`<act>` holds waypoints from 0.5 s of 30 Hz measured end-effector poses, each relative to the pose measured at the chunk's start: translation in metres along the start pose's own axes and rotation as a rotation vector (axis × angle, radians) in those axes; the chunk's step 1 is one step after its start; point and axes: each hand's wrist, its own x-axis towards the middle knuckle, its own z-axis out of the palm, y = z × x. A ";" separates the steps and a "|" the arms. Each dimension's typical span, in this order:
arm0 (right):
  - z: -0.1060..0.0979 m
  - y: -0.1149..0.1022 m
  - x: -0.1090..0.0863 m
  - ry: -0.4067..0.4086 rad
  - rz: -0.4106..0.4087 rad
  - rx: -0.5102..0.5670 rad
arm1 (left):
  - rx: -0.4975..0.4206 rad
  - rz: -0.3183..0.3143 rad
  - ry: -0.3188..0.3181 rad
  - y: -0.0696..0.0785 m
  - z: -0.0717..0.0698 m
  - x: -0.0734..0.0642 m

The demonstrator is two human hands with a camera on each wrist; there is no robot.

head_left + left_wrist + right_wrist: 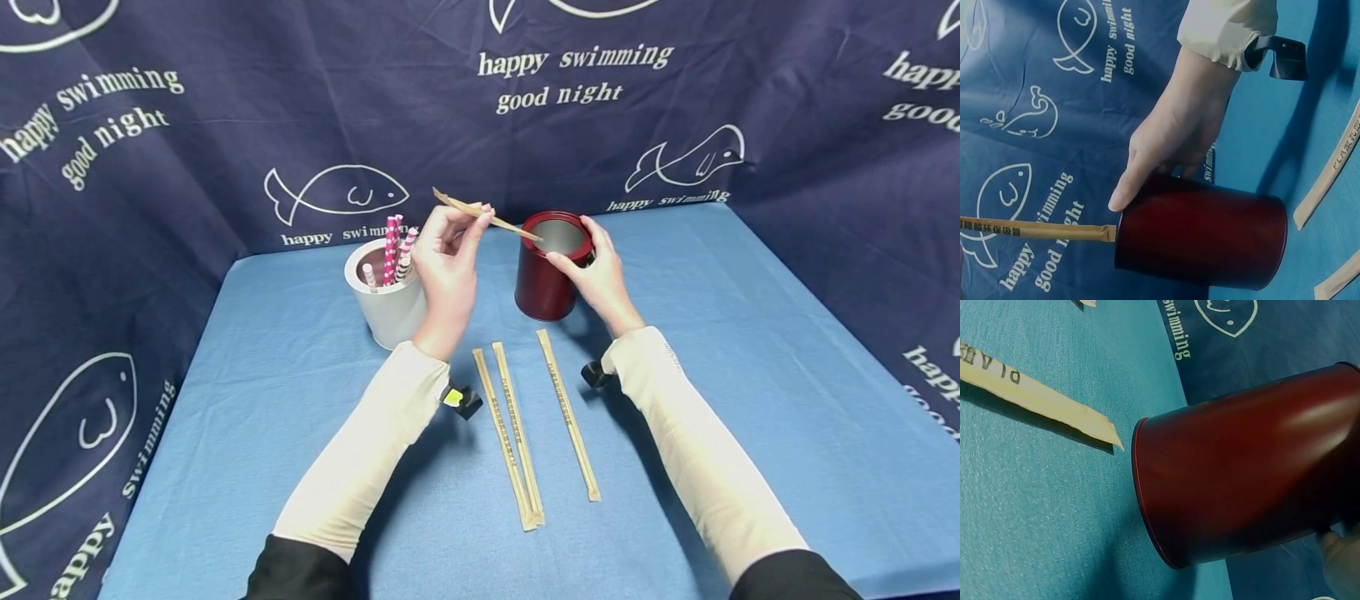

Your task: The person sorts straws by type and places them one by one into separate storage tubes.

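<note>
My left hand (450, 279) pinches a paper-wrapped straw (459, 203) near its middle, between thumb and fingertips. The straw slants down to the right, its lower end at the mouth of a dark red canister (543, 287). In the left wrist view, the tip of the wrapped straw (1066, 230) meets the canister's rim; whether it reaches inside cannot be told. My right hand (606, 283) grips the upright canister around its upper right side, thumb at the rim. Only a bit of the right hand (1342, 565) shows in the right wrist view, beside the canister (1241, 469).
Two wrapped straws, one (502, 440) beside another (518, 433), lie close together on the blue cloth (285, 400). A third wrapped straw (568, 415) lies to their right. Behind my left hand stands a white cup (390, 321) holding several patterned straws (390, 250). A printed curtain (435, 100) hangs behind.
</note>
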 end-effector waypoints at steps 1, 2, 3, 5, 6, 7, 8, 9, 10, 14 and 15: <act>0.000 0.000 0.000 -0.001 0.001 0.001 | 0.007 -0.002 -0.004 -0.001 0.000 0.000; 0.000 0.000 0.000 -0.003 0.003 0.001 | 0.021 -0.002 -0.009 -0.003 0.000 0.000; 0.000 0.000 0.000 -0.002 0.003 0.001 | 0.031 -0.004 -0.015 -0.004 0.000 0.000; 0.000 0.001 0.000 -0.001 0.002 0.000 | 0.060 -0.003 -0.024 -0.007 0.001 0.001; 0.000 0.001 0.000 0.000 0.001 -0.001 | 0.073 -0.001 -0.028 -0.009 0.001 0.001; 0.000 0.001 0.000 0.000 0.000 -0.002 | 0.088 0.004 -0.032 -0.011 0.001 0.001; 0.001 0.001 -0.001 0.000 -0.001 -0.002 | 0.102 0.006 -0.034 -0.012 0.001 0.001; 0.001 0.001 0.000 0.002 -0.001 -0.001 | 0.113 0.004 -0.034 -0.014 0.001 0.001; 0.001 0.001 0.000 0.002 -0.002 -0.003 | 0.125 0.004 -0.036 -0.016 0.001 0.001; 0.001 0.001 -0.001 0.005 -0.002 -0.001 | 0.190 0.001 -0.057 -0.024 0.003 0.001; 0.000 0.001 -0.001 0.006 -0.001 -0.002 | 0.206 0.000 -0.065 -0.026 0.004 0.002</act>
